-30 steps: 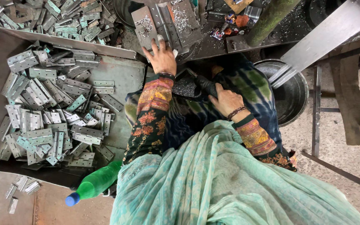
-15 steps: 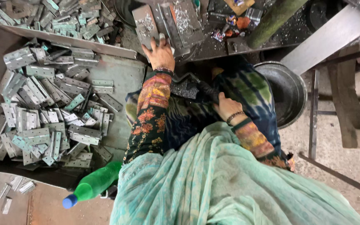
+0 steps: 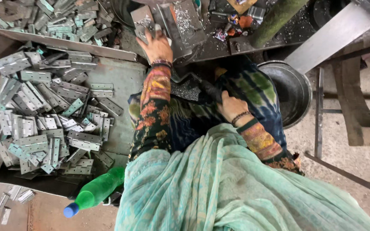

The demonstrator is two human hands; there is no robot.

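Steel hinge plate (image 3: 144, 21) lies on the press bed (image 3: 202, 40), pinned under her left hand (image 3: 157, 42) with fingers spread flat — right hand (image 3: 230, 105) wraps the dark lever (image 3: 208, 90). Pull early and those fingers could be caught.

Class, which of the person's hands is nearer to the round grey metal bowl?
Right. The right hand rests on the lap just left of the round grey metal bowl; the left hand reaches farther away.
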